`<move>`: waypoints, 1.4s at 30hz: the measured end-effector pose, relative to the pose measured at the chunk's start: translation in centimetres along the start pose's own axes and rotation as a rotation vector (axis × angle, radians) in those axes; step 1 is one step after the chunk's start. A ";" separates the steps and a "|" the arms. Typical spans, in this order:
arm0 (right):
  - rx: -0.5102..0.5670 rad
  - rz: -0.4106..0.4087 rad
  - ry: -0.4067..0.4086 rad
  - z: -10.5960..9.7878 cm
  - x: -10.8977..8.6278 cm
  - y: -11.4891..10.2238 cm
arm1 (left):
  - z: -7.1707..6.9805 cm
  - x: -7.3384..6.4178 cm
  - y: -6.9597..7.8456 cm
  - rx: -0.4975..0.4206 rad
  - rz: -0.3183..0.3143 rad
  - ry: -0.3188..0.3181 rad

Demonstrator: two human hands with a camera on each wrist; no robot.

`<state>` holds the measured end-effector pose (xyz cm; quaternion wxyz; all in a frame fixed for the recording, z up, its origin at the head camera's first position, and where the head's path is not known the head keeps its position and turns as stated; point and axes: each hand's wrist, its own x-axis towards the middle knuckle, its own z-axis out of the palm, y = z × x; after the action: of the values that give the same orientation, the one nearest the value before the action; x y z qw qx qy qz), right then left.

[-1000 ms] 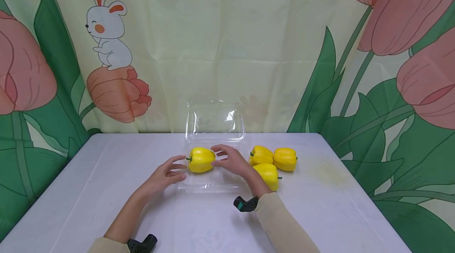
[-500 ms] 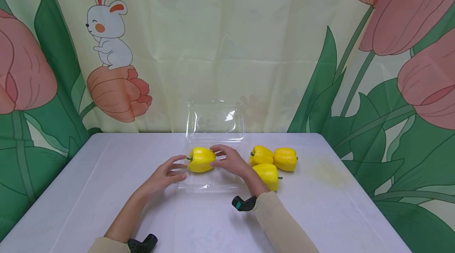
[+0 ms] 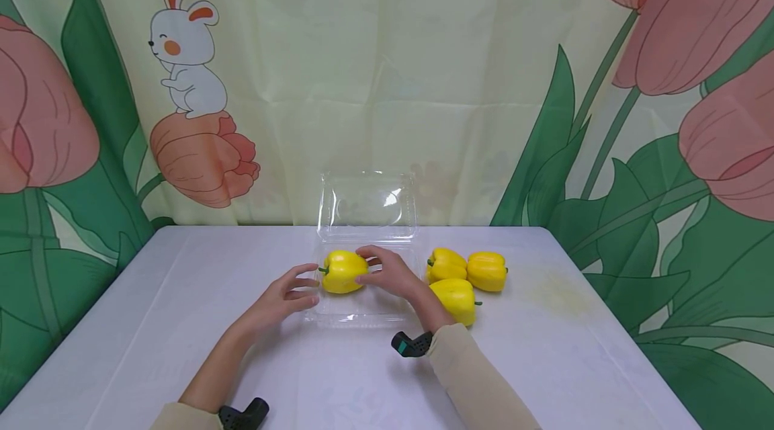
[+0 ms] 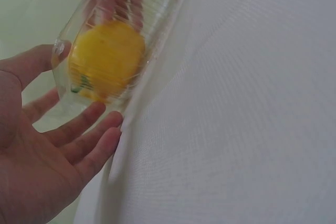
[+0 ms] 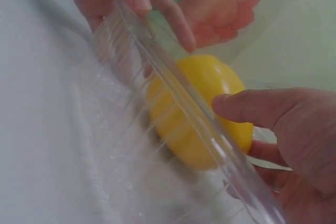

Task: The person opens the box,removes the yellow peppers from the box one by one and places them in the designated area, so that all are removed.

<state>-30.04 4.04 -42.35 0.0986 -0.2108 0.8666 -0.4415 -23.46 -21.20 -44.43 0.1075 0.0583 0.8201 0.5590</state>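
A yellow bell pepper (image 3: 342, 272) lies on its side in the left half of a clear plastic clamshell box (image 3: 369, 309), its green stem pointing left. My right hand (image 3: 390, 274) holds the pepper from its right side; in the right wrist view the thumb (image 5: 236, 106) presses on its skin while other fingers curl behind it. My left hand (image 3: 281, 297) is at the box's left wall with the fingers spread and loosely extended. In the left wrist view, fingertips (image 4: 113, 121) reach along the outside of the ribbed plastic, close to the tablecloth.
The box's transparent lid (image 3: 367, 207) stands raised at the back, near the curtain (image 3: 447, 114). Right of the box, three more yellow bell peppers (image 3: 455, 299) sit grouped on the white table (image 3: 574, 363), partly behind my right forearm.
My right forearm and its wrist camera have shifted slightly left. Both hands, the held pepper and the box stay almost where they were.
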 end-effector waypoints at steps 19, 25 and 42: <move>-0.024 0.025 -0.022 0.8 0.4 -0.1 | 0.0 -0.2 0.0 0.014 -0.015 0.006; -0.023 0.021 -0.032 0.9 0.4 -0.2 | 0.0 -0.2 0.1 0.016 -0.005 0.002; -0.044 0.044 -0.029 0.9 0.5 -0.5 | -0.1 0.0 0.0 0.016 0.001 -0.012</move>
<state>-30.00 2.89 -42.50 0.1163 -0.2000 0.8790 -0.4169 -23.50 -21.28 -44.38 0.1116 0.0632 0.8239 0.5520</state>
